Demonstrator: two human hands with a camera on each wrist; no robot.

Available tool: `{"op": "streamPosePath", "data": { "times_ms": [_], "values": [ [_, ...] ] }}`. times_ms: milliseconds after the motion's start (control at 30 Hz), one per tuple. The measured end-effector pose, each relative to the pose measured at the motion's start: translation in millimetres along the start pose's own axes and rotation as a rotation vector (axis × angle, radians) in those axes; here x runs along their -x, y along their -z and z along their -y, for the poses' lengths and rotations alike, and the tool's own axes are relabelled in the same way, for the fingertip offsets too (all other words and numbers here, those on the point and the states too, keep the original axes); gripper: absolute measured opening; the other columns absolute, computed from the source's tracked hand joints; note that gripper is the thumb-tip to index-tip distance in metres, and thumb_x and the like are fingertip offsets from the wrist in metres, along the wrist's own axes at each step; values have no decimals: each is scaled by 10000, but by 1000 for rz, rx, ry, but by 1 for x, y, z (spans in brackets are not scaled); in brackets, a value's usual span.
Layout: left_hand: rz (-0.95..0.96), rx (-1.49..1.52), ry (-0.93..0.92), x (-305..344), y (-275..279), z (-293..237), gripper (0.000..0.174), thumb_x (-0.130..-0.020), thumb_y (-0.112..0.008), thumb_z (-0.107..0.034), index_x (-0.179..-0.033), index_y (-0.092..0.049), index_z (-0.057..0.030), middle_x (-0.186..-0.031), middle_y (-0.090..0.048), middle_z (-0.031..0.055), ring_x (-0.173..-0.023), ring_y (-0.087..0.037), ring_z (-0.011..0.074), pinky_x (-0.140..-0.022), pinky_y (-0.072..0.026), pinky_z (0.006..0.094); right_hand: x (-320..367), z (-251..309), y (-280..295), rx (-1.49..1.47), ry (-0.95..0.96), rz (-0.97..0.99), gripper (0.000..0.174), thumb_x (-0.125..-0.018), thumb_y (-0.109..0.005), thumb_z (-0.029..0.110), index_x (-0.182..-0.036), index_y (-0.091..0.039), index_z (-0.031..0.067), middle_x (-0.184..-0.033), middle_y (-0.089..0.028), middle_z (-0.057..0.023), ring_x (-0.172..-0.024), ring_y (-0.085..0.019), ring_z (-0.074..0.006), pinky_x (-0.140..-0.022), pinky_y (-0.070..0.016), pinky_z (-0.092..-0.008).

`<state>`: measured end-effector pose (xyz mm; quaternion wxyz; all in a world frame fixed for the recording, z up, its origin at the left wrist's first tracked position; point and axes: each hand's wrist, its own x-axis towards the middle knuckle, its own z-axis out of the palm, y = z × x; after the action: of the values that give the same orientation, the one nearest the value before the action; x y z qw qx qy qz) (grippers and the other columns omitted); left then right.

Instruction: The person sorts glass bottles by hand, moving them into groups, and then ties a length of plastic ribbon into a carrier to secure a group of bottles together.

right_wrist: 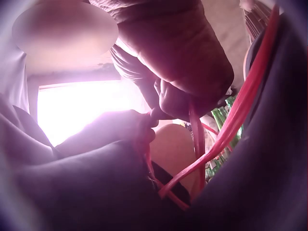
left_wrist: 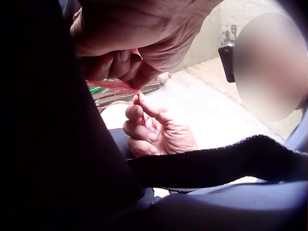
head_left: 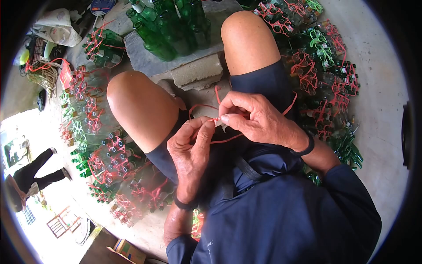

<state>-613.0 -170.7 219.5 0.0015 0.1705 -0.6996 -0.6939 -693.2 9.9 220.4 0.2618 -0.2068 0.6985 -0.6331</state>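
Observation:
Above the lap of the seated person, the left hand (head_left: 190,152) and the right hand (head_left: 261,118) meet at their fingertips. Both pinch a thin red plastic string (head_left: 226,140), thumb against finger, with a very short stretch between them. Loose lengths of it loop over the thighs, and one end sticks up past the right fingers. In the left wrist view the string (left_wrist: 113,86) spreads into a flat strand by the left fingers. A long flattened length of string (right_wrist: 240,115) crosses the right wrist view in front of the dark clothing.
Green glass bottles (head_left: 165,35) stand on a stone slab (head_left: 145,55) beyond the knees. String-tied bottle bundles cover the floor on the left (head_left: 114,154) and right (head_left: 316,66). Another person's dark-clothed legs (head_left: 39,169) show at far left, above a cardboard box (head_left: 129,251).

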Motion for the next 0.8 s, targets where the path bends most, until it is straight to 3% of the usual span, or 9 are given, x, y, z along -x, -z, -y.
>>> {"op": "streamPosePath", "data": {
  "times_ms": [133,300,400,433,500,567,600,700,800],
  "values": [
    [-4,32,5,0,1,1,107,-945,-720,-71,-980,-736,29,-788,-637,-26,-738,-542,30,-670,-436,188,1,1,0,41,36,5,58,-970,-627,63,-964,-594,15,-795,-565,-1,-691,-500,-40,-595,-430,-237],
    [7,58,79,1,0,0,158,-967,-685,-162,-971,-745,-16,-761,-632,-58,-606,-417,-11,-543,-283,170,-2,-7,-3,228,200,-58,80,-916,-660,22,-973,-604,17,-837,-566,-58,-711,-551,-123,-629,-458,-285],
    [-37,122,140,0,-2,-1,150,-969,-689,-162,-969,-748,-24,-751,-624,-62,-569,-380,-18,-503,-248,173,-5,3,-7,419,424,-306,138,-851,-699,-5,-961,-619,22,-858,-570,-91,-722,-575,-194,-651,-478,-338],
    [-38,121,139,0,-2,-1,150,-969,-689,-162,-969,-748,-24,-751,-624,-62,-569,-380,-18,-503,-248,173,-3,7,-4,535,506,-328,159,-831,-721,-4,-958,-629,24,-833,-571,-81,-707,-579,-205,-667,-486,-354],
    [-32,188,145,-1,-1,-1,145,-971,-696,-103,-988,-743,33,-832,-679,-4,-760,-560,33,-681,-445,183,0,9,-3,651,588,-350,181,-810,-742,-4,-955,-638,27,-808,-572,-70,-692,-583,-217,-682,-493,-370],
    [-32,211,147,-1,-1,1,147,-971,-695,-100,-1002,-746,35,-843,-686,-3,-770,-569,34,-693,-457,187,4,11,-7,575,497,-190,190,-808,-773,25,-957,-656,25,-732,-559,-46,-622,-576,-199,-618,-489,-349],
    [-31,235,150,-2,-2,1,151,-971,-695,-97,-1016,-749,36,-853,-692,-3,-780,-578,35,-705,-469,191,5,5,-14,408,359,-195,200,-835,-789,64,-982,-663,12,-657,-545,-23,-555,-542,-129,-534,-451,-294],
    [-19,216,175,-1,1,0,157,-966,-706,-98,-1042,-756,30,-866,-697,-4,-792,-584,37,-728,-484,200,6,-7,-17,244,175,-162,212,-866,-779,131,-971,-640,10,-720,-638,-119,-590,-655,-230,-541,-495,-349],
    [-25,224,158,-1,-2,-2,159,-959,-718,-104,-1043,-763,23,-873,-702,-6,-796,-576,36,-730,-475,195,3,-4,-15,171,105,-115,172,-897,-749,117,-965,-645,-2,-697,-641,-125,-574,-615,-179,-544,-479,-327]
  ]
}}
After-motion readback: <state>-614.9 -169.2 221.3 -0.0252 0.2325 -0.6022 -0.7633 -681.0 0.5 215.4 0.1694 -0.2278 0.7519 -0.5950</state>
